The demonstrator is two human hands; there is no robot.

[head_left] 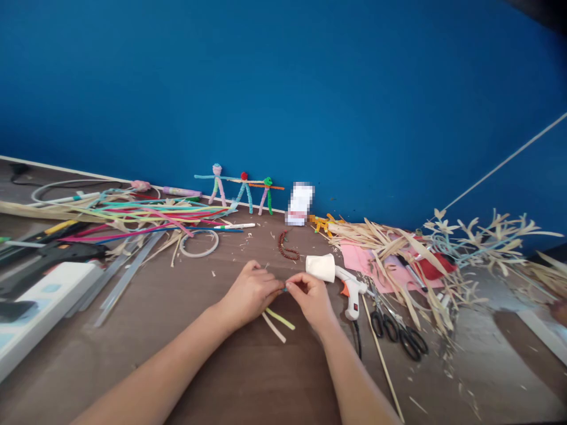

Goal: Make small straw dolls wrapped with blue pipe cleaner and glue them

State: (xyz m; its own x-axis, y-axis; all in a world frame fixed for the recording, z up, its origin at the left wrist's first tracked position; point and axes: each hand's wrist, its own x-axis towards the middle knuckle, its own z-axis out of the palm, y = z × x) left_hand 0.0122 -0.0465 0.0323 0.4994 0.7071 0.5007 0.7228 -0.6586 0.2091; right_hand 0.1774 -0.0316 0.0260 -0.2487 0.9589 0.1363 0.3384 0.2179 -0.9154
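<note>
My left hand [254, 293] is closed around a small bundle of pipe cleaners above the middle of the table. From under it a yellow-green pipe cleaner [282, 319] and a cream pipe cleaner [274, 328] stick out toward me. Between the two hands a bit of blue pipe cleaner [286, 288] shows, and my right hand [311, 298] pinches it between thumb and fingertips. The rest of the bundle is hidden inside my left hand. Against the blue wall stand three pipe-cleaner figures [245, 192] with arms outstretched.
To the right are a white glue gun [353, 301], a white cup [321, 268] on its side, black-handled scissors [411, 342] and dried strips [390, 242]. On the left lie loose pipe cleaners [133, 208], clear glue sticks [130, 277] and a power strip [48, 307].
</note>
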